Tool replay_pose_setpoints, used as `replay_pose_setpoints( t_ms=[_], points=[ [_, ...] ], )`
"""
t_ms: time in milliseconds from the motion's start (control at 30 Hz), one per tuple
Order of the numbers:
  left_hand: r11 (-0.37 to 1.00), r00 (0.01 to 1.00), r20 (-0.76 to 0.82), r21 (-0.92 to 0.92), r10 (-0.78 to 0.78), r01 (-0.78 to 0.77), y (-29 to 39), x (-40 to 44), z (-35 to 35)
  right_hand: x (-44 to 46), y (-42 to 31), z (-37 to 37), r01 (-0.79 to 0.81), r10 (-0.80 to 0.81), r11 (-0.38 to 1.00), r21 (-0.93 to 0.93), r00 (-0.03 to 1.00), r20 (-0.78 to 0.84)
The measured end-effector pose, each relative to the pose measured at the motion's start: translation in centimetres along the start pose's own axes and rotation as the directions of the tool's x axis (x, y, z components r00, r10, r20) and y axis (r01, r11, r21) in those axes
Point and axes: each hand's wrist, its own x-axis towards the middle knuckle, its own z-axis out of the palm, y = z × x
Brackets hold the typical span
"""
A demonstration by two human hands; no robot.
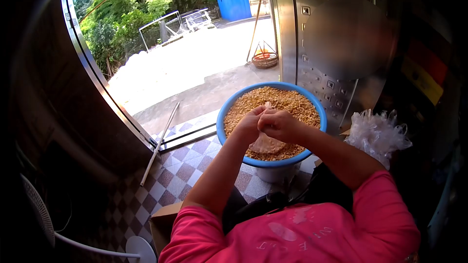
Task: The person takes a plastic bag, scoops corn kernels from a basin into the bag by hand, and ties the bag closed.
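Observation:
A wide blue basin (317, 108), full of golden-brown kernels (287, 98) that look like corn, sits in front of my knees. Over the kernels, a small clear plastic bag (266, 145) hangs with its lower part spread on or just above them. My left hand (249, 122) pinches the gathered top of the bag. Close against it, my right hand (280, 125) is closed on the same gathered neck, with a bit of plastic poking up between the hands. The fingertips are partly hidden, and what lies inside the bag is hard to make out.
A white bucket (277, 173) stands under the basin. To the right is a heap of clear plastic bags (378, 136). A cardboard box (165, 214) and a fan (39, 209) are at left. A pole (160, 143) leans by the open doorway; a basket (264, 60) stands outside.

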Motion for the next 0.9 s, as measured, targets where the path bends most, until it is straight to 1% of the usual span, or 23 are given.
replay_pose_setpoints(
  t_ms=[33, 100, 133, 200, 233, 300, 333, 400, 433, 500, 533, 600, 633, 700, 733, 800, 833, 900],
  points=[
    [1.0, 1.0, -0.001, 0.001, 0.0, 0.0, 0.0, 0.1, -0.4, 0.1, -0.2, 0.2, 0.001, -0.001, 1.0, 0.001, 1.0, -0.001],
    [0.998, 0.999, 0.018, 0.046, -0.049, 0.049, 0.1, 0.1, -1.3, 0.0, -0.8, 0.7, -0.039, 0.034, 0.996, -0.084, 0.998, -0.055],
    [0.998, 0.999, 0.015, 0.046, -0.049, 0.049, 0.3, 0.1, -1.5, -0.1, -1.0, 0.9, -0.039, 0.034, 0.996, -0.082, 0.998, -0.054],
    [0.99, 0.999, 0.022, 0.135, -0.035, 0.032, 0.6, 0.1, -1.8, -0.3, -1.4, 1.3, -0.067, 0.043, 0.975, -0.213, 0.993, -0.114],
    [0.991, 0.999, 0.02, 0.133, -0.035, 0.033, 0.6, 0.3, -1.9, -0.4, -1.3, 1.5, -0.067, 0.044, 0.975, -0.212, 0.993, -0.112],
    [0.984, 0.996, 0.027, 0.156, -0.088, 0.082, 0.4, 0.6, -2.0, -0.4, -1.1, 2.1, 0.056, -0.112, 0.883, -0.467, 0.989, -0.093],
    [0.984, 0.996, 0.027, 0.155, -0.088, 0.083, 0.3, 0.6, -2.2, -0.4, -1.2, 2.1, 0.055, -0.111, 0.883, -0.467, 0.989, -0.093],
    [0.988, 0.987, 0.05, -0.004, -0.153, 0.154, 0.2, 0.7, -2.2, -0.4, -1.6, 2.0, 0.099, -0.143, 0.833, -0.544, 0.989, -0.04],
    [0.988, 0.987, 0.05, -0.004, -0.152, 0.152, 0.2, 0.7, -2.0, -0.4, -1.6, 2.0, 0.1, -0.144, 0.832, -0.545, 0.989, -0.039],
    [0.99, 0.99, -0.032, 0.027, -0.136, 0.137, 0.2, 0.3, -1.1, -0.7, -1.5, 1.8, 0.105, -0.149, 0.852, -0.512, 0.988, -0.045],
    [0.99, 0.99, -0.031, 0.027, -0.136, 0.137, 0.3, 0.0, -0.8, -0.7, -1.4, 1.7, 0.105, -0.149, 0.852, -0.513, 0.988, -0.045],
    [0.989, 0.995, -0.048, 0.107, -0.092, 0.097, 0.5, -0.3, -0.3, -0.8, -1.0, 1.2, -0.032, -0.027, 0.957, -0.287, 0.979, -0.201],
    [0.99, 0.995, -0.049, 0.106, -0.092, 0.097, 0.3, -0.1, -0.7, -0.8, -0.5, 0.9, -0.032, -0.027, 0.958, -0.287, 0.98, -0.199],
    [0.987, 0.994, 0.064, 0.142, -0.086, 0.077, 0.1, 0.2, -1.1, -0.8, 0.6, 0.4, -0.125, 0.088, 0.98, -0.156, 0.97, -0.228],
    [0.987, 0.994, 0.064, 0.143, -0.089, 0.079, 0.3, -0.1, -0.7, -0.9, 0.8, 0.2, -0.127, 0.09, 0.98, -0.155, 0.969, -0.23],
    [0.945, 0.993, 0.083, 0.321, -0.087, 0.057, 1.0, -0.9, 0.1, -1.0, 1.1, -0.1, -0.197, 0.195, 0.98, -0.031, 0.979, -0.057],
    [0.945, 0.993, 0.083, 0.323, -0.086, 0.055, 1.1, -1.0, 0.1, -1.1, 1.3, -0.2, -0.195, 0.193, 0.98, -0.031, 0.979, -0.058],
    [0.892, 0.991, 0.098, 0.451, -0.096, 0.042, 1.3, -1.3, 0.1, -1.2, 1.4, -0.3, -0.148, 0.144, 0.984, -0.1, 0.988, -0.052]
  ],
)
